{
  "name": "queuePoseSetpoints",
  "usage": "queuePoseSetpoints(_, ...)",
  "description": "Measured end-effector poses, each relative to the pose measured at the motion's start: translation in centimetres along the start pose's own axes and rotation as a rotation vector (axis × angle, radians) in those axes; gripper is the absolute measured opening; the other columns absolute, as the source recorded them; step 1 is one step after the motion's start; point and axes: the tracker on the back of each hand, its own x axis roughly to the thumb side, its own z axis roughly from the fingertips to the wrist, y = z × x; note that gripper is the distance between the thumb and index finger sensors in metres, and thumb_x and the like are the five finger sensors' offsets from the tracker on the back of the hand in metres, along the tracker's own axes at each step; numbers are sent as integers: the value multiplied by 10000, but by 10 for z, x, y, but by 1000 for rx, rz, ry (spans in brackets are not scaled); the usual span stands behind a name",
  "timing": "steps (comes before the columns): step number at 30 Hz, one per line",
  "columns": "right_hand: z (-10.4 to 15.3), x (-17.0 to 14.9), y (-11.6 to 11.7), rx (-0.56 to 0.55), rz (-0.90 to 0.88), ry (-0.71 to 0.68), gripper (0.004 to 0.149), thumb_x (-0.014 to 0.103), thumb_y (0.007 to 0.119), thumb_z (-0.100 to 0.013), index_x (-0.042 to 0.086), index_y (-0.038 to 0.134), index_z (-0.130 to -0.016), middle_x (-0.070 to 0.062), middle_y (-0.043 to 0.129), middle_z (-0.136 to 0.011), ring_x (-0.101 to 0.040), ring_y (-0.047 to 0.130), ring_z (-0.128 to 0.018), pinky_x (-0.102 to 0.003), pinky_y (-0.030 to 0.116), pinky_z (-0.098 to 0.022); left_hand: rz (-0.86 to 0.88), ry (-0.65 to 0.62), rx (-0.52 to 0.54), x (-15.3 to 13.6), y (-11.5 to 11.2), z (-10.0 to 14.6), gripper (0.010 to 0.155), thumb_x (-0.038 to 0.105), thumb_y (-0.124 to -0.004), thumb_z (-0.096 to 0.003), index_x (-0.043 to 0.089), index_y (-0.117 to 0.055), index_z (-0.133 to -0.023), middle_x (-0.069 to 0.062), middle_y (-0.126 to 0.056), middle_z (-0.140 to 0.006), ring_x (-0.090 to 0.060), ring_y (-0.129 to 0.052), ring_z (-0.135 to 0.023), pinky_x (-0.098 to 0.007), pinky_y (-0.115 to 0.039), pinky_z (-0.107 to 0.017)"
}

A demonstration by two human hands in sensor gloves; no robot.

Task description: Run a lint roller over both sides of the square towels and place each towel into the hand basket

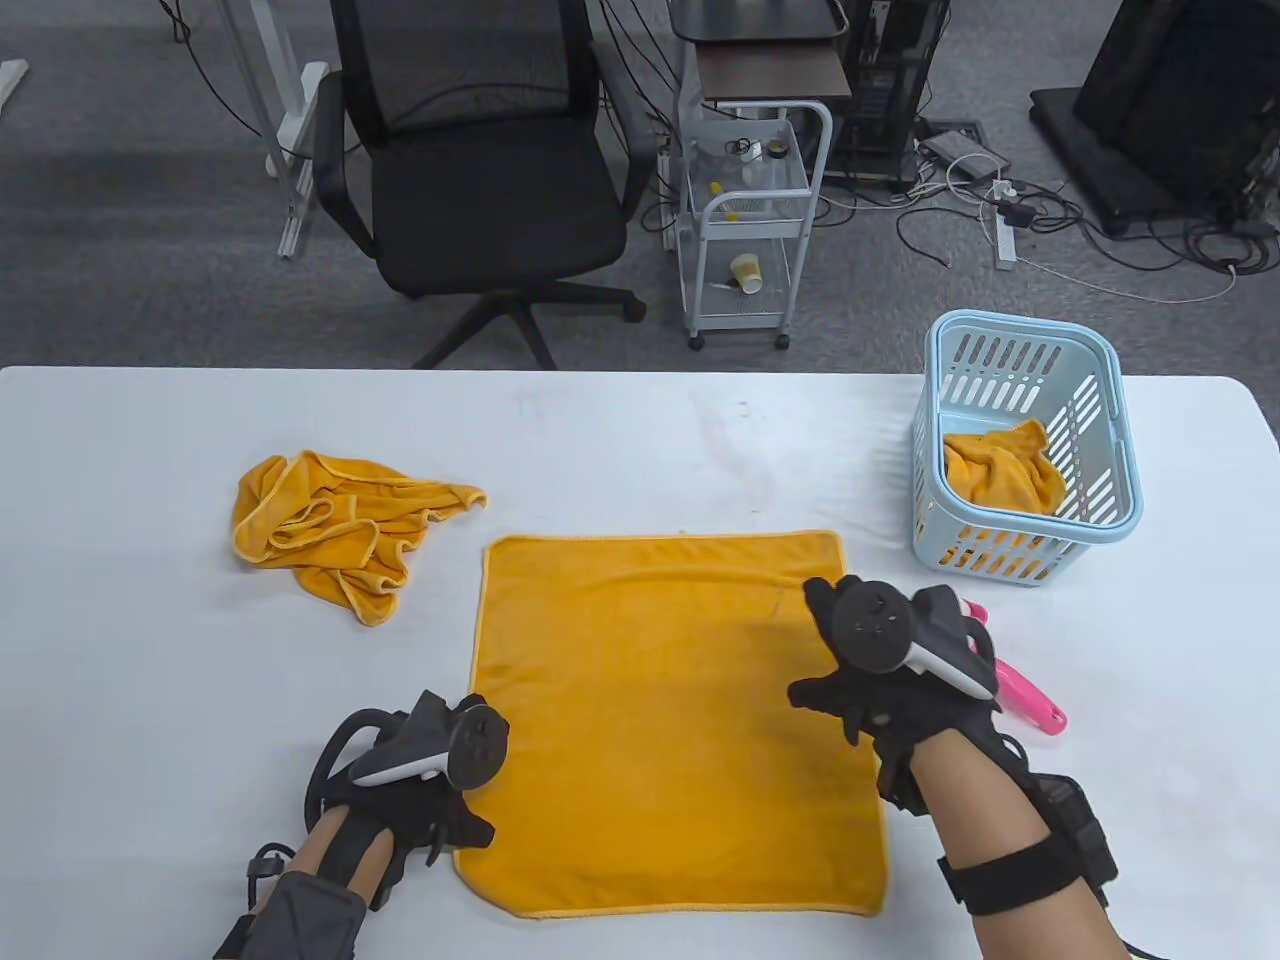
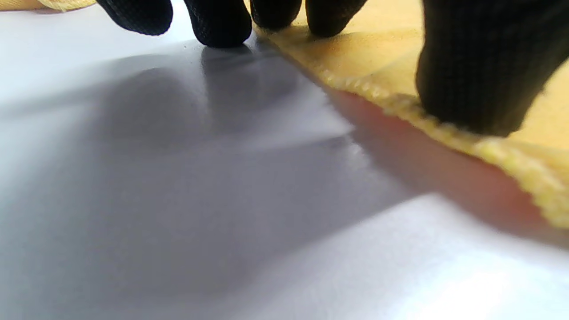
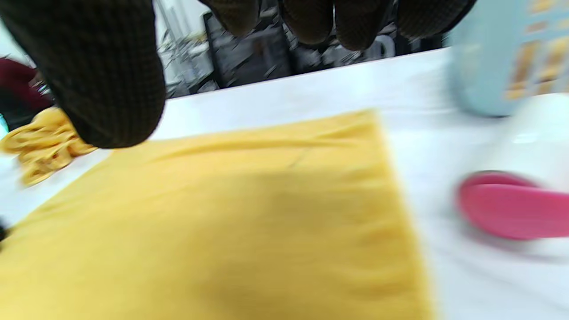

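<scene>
Office floor behind, grey carpet, a black mesh chair [image 1: 480, 170] and a white wire trolley [image 1: 745, 220] past the far edge of the white table [image 1: 640, 440]. Table view: flat orange towel [image 1: 670, 720] spread at centre front; crumpled orange towel [image 1: 335, 530] well apart to its left; light-blue hand basket [image 1: 1030, 450] at right rear with another orange towel [image 1: 1000, 470] bunched inside. Left hand [image 1: 425, 790] sits at the flat towel's left edge near the front corner, fingers mostly hidden under the tracker. Right hand [image 1: 880, 670] is over the towel's right edge, fingers spread and loosely bent, holding nothing. Pink lint roller [image 1: 1030, 695] lies on the table just right of that hand, largely covered by the tracker; only the handle shows. Left wrist view: fingertips [image 2: 220, 26] down on the table by the towel's hem [image 2: 400, 106], thumb [image 2: 480, 80] pressing on the towel edge, fingers roughly straight, no pinch visible. Right wrist view, blurred: fingertips [image 3: 311, 20] and thumb [image 3: 102, 75] hang apart above the towel [image 3: 231, 231], touching nothing; pink roller [image 3: 511, 209] lies on the table at right, the basket [image 3: 502, 62] cut off at the top right.
</scene>
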Motion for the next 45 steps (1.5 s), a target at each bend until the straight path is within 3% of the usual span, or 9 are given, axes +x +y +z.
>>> queuePoseSetpoints(8, -52, 67, 53, 197, 152, -51, 1085, 596, 932, -420, 186, 248, -1155, -273, 275, -1162, -593, 409, -1030, -739, 512, -656, 40, -10, 22, -6, 3, 2, 940, 630, -924, -321, 333, -460, -1082, -95, -346, -1226, -433, -560, -1094, -706, -504, -742)
queuePoseSetpoints(17, -76, 71, 92, 303, 251, 18, 1053, 627, 919, -400, 226, 303, -1154, -252, 256, -1158, -550, 397, -1028, -705, 600, -635, 62, -27, 38, -8, 4, 4, 978, 626, -930, -318, 312, -415, -1088, -123, -314, -1222, -446, -597, -1095, -705, -519, -738)
queuePoseSetpoints(19, -76, 71, 85, 224, 244, 26, 876, 503, 953, -447, 247, 483, -1139, -231, 423, -1139, -513, 577, -978, -655, 693, -602, 64, -30, 39, -8, 4, 3, 986, 625, -933, -317, 309, -406, -1088, -125, -306, -1221, -448, -602, -1094, -706, -518, -739)
queuePoseSetpoints(23, -78, 65, 87, 179, 223, 33, 477, 345, 914, -498, 206, 741, -920, -152, 670, -989, -401, 808, -765, -567, 794, -526, 64, -31, 43, -8, 4, 4, 1002, 625, -933, -316, 298, -386, -1089, -126, -296, -1219, -449, -605, -1093, -707, -517, -739)
queuePoseSetpoints(26, -77, 57, 81, 189, 247, 59, 442, 313, 919, -494, 205, 745, -885, -140, 771, -904, -345, 907, -666, -512, 861, -449, 61, -33, 45, -8, 4, 3, 1013, 624, -933, -316, 292, -369, -1089, -129, -290, -1219, -444, -607, -1094, -707, -515, -740)
queuePoseSetpoints(31, -69, 24, 28, 62, 77, 147, 457, 305, 930, -476, 207, 728, -874, -116, 821, -844, -298, 985, -517, -446, 897, -332, 56, -36, 45, -7, 4, 3, 1014, 627, -929, -318, 288, -365, -1090, -129, -286, -1219, -439, -604, -1095, -708, -513, -739)
queuePoseSetpoints(36, -42, -16, -68, -208, -88, 275, 534, 285, 914, -489, 298, 714, -984, -103, 799, -849, -261, 1003, -419, -402, 900, -261, 61, -38, 51, -7, 4, 3, 1009, 629, -919, -325, 284, -360, -1090, -132, -284, -1217, -435, -612, -1091, -706, -514, -739)
queuePoseSetpoints(41, 3, -58, -166, -685, -262, 511, 428, 258, 882, -503, 281, 833, -927, -120, 769, -881, -262, 1023, -479, -414, 931, -304, 61, -39, 51, -7, 4, 3, 1002, 629, -914, -330, 283, -360, -1090, -134, -283, -1216, -434, -615, -1088, -705, -515, -738)
queuePoseSetpoints(45, 30, -83, -205, -935, -428, 639, 462, 257, 859, -512, 158, 777, -957, -153, 686, -933, -291, 999, -629, -423, 949, -420, 62, -41, 52, -7, 4, 3, 1000, 627, -913, -332, 282, -360, -1090, -135, -285, -1216, -433, -622, -1085, -704, -517, -737)
